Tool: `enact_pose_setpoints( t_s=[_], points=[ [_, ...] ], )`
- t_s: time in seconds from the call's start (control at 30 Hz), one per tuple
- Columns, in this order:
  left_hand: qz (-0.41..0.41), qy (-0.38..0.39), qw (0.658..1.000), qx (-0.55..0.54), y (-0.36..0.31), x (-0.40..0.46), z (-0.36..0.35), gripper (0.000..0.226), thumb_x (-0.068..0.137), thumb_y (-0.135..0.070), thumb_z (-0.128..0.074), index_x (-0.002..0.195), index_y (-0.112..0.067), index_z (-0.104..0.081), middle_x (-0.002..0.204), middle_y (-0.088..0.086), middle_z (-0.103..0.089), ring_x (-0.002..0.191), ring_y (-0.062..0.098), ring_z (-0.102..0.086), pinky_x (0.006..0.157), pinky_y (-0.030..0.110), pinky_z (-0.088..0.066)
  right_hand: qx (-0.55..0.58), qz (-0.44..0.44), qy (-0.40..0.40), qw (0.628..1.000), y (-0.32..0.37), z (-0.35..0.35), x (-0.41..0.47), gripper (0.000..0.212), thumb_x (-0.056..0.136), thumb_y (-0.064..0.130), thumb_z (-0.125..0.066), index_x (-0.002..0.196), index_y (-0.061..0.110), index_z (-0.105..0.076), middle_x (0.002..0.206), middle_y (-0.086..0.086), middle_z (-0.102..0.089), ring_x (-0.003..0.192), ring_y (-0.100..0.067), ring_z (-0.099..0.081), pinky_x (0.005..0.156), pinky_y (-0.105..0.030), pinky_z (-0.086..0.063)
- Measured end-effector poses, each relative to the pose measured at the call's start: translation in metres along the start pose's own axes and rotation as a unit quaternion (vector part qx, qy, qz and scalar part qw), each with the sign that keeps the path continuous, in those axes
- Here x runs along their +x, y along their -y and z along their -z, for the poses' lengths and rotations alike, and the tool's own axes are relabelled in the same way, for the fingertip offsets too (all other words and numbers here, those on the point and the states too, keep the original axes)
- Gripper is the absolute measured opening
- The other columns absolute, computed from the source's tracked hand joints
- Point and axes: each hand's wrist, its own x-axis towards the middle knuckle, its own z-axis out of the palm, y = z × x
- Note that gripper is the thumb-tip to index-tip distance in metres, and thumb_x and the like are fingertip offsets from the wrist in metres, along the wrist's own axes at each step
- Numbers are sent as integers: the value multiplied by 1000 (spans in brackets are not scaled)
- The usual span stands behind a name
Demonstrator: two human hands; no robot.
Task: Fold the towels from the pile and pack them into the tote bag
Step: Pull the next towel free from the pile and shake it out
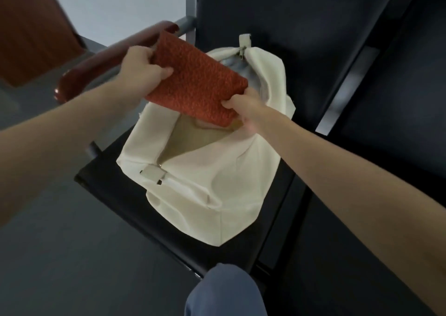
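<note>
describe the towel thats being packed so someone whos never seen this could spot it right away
Find the black chair seat with the cream tote bag sitting on it. Just above the bag's open mouth, the left hand and right hand hold a folded towel. It is the only rust-orange, nubbly-textured thing there.

I count one red towel (196,81), one cream tote bag (217,182), two hands, and one black chair (115,187).

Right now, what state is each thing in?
Towel: folded, held tilted above the bag's opening.
Tote bag: open, upright on the chair seat.
Left hand: gripping the towel's far end.
Right hand: pinching its near end.
</note>
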Motion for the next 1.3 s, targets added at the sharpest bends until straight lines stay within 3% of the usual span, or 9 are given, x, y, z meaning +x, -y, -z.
enact_pose_setpoints(
  t_s=[0.1, 0.27, 0.47, 0.67, 0.8, 0.97, 1.1, 1.2, 1.3],
  points=[
    [62, 49, 996, 42, 21, 5, -33, 24, 89, -12, -65, 109, 0, -63, 100, 10, -59, 93, 21, -57, 77, 30, -45, -68, -16, -40, 997, -27, 8, 0, 41, 88, -6, -54, 128, -4, -49, 122, -14, -57, 112, -26, -56, 90, -28, -45],
    [83, 77, 978, 173, 49, -1, -79, 14, 90, -19, -63, 99, -12, -55, 91, 4, -55, 91, 21, -50, 67, 24, -32, -284, -38, -26, 958, -61, 23, 7, 38, 87, 5, -60, 123, -6, -52, 124, -19, -58, 112, -32, -58, 92, -37, -50],
    [107, 45, 972, 205, 79, 8, -110, 22, 87, -2, -62, 108, 6, -61, 110, 25, -62, 105, 36, -59, 72, 31, -38, -404, -7, -23, 915, -75, 16, 10, 87, 87, 9, -63, 146, -9, -1, 136, -20, -48, 122, -32, -51, 97, -38, -45],
    [201, 38, 970, 130, 112, 33, -119, 34, 76, -16, -74, 104, -2, -62, 105, 20, -66, 97, 34, -64, 86, 40, -55, -567, 167, 80, 803, -73, 21, 0, 39, 92, 12, -54, 129, 4, -50, 137, -18, -42, 123, -32, -45, 101, -37, -42],
    [177, 45, 971, 155, 99, 22, -116, 37, 81, -23, -75, 107, 1, -63, 108, 20, -66, 101, 34, -63, 82, 36, -50, -576, 113, 211, 782, -75, 19, 5, 39, 99, 24, -47, 129, 1, -54, 133, -15, -53, 121, -30, -50, 100, -34, -40],
    [156, 104, 972, 142, 65, 12, -99, 36, 84, -14, -70, 115, 3, -60, 108, 15, -63, 100, 29, -59, 79, 30, -45, -559, 122, 198, 796, -59, 20, -4, 34, 100, 24, -45, 117, 0, -60, 119, -13, -62, 110, -28, -57, 89, -32, -44],
    [102, 110, 978, 145, 27, -7, -86, 12, 86, -8, -63, 82, -14, -54, 88, 5, -53, 93, 21, -49, 72, 27, -41, -565, 209, 149, 784, -36, 51, -42, 33, 100, 20, -42, 122, 0, -57, 123, -13, -59, 113, -27, -54, 97, -39, -41],
    [47, 129, 981, 140, -6, -31, -84, 14, 86, -12, -63, 98, -17, -58, 96, 1, -56, 102, 21, -51, 78, 26, -43, -595, 257, 109, 753, -22, 99, -79, 36, 99, 19, -43, 132, 6, -50, 133, -11, -51, 123, -28, -47, 101, -40, -38],
    [19, 162, 977, 138, -46, -62, -94, 45, 86, -24, -67, 128, -13, -54, 128, 5, -53, 115, 23, -51, 93, 29, -42, -620, 256, 64, 739, -14, 156, -122, 41, 98, 20, -46, 138, 9, -45, 140, -8, -47, 129, -25, -42, 106, -39, -37]
  ],
)
